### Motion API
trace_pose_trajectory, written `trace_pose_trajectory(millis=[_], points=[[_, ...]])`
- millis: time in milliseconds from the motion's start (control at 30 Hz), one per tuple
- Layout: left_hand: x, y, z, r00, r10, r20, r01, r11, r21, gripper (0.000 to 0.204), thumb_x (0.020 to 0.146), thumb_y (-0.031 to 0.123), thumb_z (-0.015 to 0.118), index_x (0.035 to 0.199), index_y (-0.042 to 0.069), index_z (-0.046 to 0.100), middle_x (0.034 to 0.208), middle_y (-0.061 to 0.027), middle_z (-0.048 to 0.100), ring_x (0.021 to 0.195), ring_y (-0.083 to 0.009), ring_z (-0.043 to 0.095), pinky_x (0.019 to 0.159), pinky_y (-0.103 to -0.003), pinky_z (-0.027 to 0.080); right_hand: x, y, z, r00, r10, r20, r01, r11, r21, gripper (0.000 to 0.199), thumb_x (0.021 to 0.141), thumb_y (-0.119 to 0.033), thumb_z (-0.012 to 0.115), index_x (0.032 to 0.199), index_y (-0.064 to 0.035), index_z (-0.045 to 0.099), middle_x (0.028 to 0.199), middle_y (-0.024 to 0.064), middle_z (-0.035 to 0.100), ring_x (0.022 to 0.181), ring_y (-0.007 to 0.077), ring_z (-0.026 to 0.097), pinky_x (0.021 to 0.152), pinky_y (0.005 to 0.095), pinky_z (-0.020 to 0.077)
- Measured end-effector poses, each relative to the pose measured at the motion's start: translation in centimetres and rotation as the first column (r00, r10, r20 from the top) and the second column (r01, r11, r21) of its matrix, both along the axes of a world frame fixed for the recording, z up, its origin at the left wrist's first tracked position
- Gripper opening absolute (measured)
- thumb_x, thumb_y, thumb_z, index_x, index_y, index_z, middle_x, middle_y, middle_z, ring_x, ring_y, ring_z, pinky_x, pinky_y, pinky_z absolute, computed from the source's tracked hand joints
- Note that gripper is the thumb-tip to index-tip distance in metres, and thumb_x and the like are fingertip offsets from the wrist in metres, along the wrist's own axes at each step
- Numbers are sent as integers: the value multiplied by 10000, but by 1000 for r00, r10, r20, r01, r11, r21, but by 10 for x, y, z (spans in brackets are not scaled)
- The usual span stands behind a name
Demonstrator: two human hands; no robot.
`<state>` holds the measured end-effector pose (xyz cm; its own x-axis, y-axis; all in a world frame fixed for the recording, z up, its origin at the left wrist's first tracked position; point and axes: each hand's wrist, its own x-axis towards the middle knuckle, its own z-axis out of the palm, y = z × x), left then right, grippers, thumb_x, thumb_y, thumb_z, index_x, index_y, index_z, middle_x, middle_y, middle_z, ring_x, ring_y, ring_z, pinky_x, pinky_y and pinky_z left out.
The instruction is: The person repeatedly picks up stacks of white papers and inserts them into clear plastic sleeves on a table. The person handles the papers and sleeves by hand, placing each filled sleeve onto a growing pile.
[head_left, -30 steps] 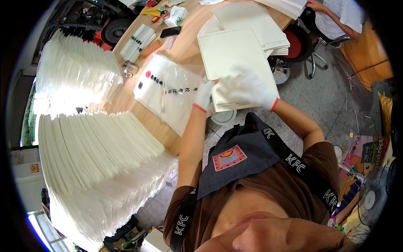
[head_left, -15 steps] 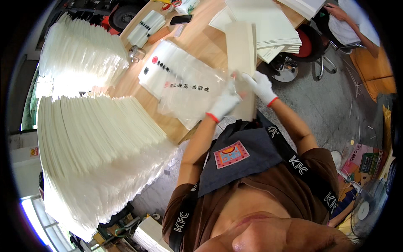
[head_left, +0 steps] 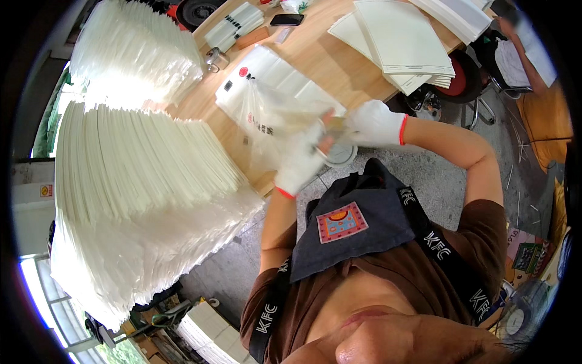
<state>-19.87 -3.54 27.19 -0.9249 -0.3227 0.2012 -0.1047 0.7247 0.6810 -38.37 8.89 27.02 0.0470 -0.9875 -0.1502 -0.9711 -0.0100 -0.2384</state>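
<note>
Both my hands wear white gloves with red cuffs. My left hand (head_left: 300, 161) grips a clear plastic bag (head_left: 273, 115) with red and black print, lifted off the wooden table (head_left: 327, 57). My right hand (head_left: 376, 121) pinches the same bag at its near end, where a cream-coloured edge shows between the two gloves. More such bags lie flat in a pile (head_left: 273, 67) on the table just beyond. A stack of cream sheets (head_left: 400, 39) lies farther back on the right.
Tall fanned stacks of white sheets (head_left: 139, 158) fill the left side. A black phone (head_left: 286, 19) and small boxes lie at the table's far end. A white round object (head_left: 341, 156) sits below my hands. A red stool (head_left: 464, 76) and another person (head_left: 521, 42) are at the right.
My right hand left the cream stack and both hands stood a folded cream sheet on edge. Now they have come nearer and hold the clear bag up off the table.
</note>
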Motion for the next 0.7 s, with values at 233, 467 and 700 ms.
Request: trace_pose_trajectory(millis=[233, 467, 700], points=[[23, 38, -62, 983, 22, -184, -103, 891, -443, 181, 864, 78, 573, 1028, 22, 626, 778, -65, 612, 675, -114, 584, 608, -292, 465, -30, -47, -71, 625, -240, 743, 290, 955, 65, 440, 789, -412, 591, 1026, -46, 647, 860, 120, 676, 791, 269, 643, 703, 326, 493], [-53, 24, -37, 955, 151, -254, -166, 986, -36, 193, 829, -18, 527, 982, 51, 622, 807, -96, 637, 706, -167, 593, 659, -298, 473, 44, -83, -26, 914, -302, 270, 319, 948, -21, 396, 787, -282, 574, 1113, -59, 601, 1086, 172, 585, 1083, 296, 506, 907, 357, 422], [-12, 2, -119, 942, 335, 7, -319, 892, 320, 234, 771, 27, 572, 1003, 61, 576, 879, -129, 644, 831, -288, 623, 718, -373, 490, 49, -25, -95, 943, -276, 188, 334, 801, -497, 302, 769, -229, 610, 1031, -82, 578, 1109, 179, 557, 1088, 307, 517, 911, 451, 419]])
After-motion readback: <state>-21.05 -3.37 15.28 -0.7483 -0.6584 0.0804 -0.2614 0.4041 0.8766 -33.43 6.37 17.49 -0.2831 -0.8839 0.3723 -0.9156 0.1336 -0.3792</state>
